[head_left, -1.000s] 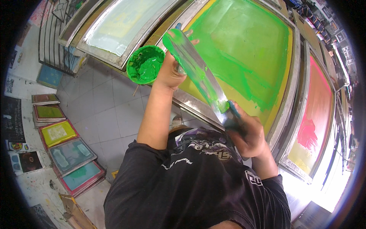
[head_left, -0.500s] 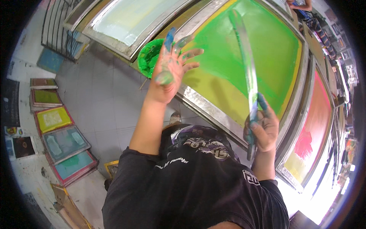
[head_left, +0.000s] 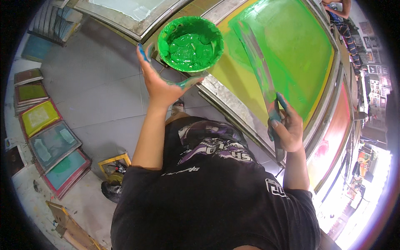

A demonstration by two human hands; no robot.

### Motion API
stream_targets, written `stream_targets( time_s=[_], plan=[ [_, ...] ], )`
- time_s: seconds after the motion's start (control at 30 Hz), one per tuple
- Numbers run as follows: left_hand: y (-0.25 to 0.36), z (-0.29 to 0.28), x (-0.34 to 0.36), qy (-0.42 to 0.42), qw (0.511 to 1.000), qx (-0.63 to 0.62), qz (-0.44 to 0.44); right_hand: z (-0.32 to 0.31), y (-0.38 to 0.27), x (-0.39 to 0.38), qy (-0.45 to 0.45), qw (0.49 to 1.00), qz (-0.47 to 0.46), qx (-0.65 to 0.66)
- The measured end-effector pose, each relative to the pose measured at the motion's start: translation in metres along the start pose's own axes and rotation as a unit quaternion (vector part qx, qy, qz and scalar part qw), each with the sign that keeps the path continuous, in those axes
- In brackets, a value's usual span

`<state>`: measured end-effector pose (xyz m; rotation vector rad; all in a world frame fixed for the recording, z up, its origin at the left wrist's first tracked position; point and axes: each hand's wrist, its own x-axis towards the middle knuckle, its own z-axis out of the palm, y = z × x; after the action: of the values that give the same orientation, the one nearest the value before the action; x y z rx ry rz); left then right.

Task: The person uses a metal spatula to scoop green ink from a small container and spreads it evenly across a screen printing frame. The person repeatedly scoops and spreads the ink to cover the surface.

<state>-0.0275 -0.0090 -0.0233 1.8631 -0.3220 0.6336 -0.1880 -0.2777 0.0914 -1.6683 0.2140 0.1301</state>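
My left hand (head_left: 160,83) is beside a round bucket (head_left: 191,62) of thick green ink, its thumb stretched below the rim and its fingers spread at the left side. Blue and green smears mark the fingertips. Whether the hand touches the bucket is unclear. In my right hand (head_left: 288,131) is a long ink spatula (head_left: 262,68), its dark handle wrapped by the fingers and its flat blade streaked with green. The blade slants up and left over a framed printing screen (head_left: 291,50) with green ink spread over its yellow mesh.
Another framed screen (head_left: 125,14) with pale ink lies at the far left, and a pink one (head_left: 335,125) at the right. Several small frames (head_left: 54,141) lie in a row on the left. At the upper right, another person's arm (head_left: 341,9) shows.
My left hand has moved left and down, from in front of the bucket to its side. The bucket appears larger and farther right. The spatula's blade has tilted farther left.
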Motion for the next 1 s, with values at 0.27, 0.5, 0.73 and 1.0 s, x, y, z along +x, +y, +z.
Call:
stream_targets(
  time_s=[0.27,0.5,0.73,1.0],
  plan=[
    [0.017,0.008,0.012,-0.036,0.996,0.058,-0.063,0.002,0.003,-0.005,0.000,0.998,-0.025,-0.050],
    [0.016,0.017,0.013,-0.037,0.990,-0.131,-0.033,0.013,0.003,-0.007,0.060,0.996,-0.038,-0.049],
    [0.010,0.022,0.001,0.007,0.994,-0.097,-0.050,0.005,0.010,-0.010,-0.007,0.999,-0.040,0.017],
    [0.011,0.031,-0.002,0.030,0.997,-0.036,-0.059,-0.001,0.005,-0.007,-0.053,0.997,0.042,-0.030]
  ],
)
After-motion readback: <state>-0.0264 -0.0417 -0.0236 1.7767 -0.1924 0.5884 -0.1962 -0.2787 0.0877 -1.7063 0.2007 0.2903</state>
